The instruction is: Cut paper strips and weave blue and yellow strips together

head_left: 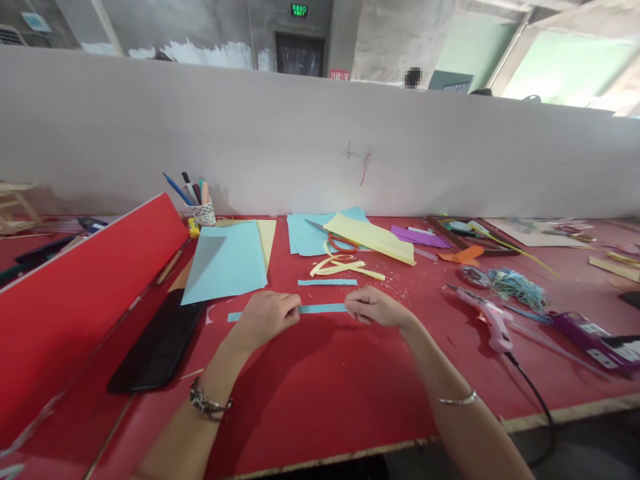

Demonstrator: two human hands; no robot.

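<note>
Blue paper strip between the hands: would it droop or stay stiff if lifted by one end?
The blue paper strip would likely droop: it is long and narrow, and the curled yellow paper strips nearby suggest such pieces bend easily. It is probably very light, looking thin. It could also crease where the left hand and right hand pinch it.

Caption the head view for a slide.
Left hand and right hand hold a blue paper strip over the red table.
</note>
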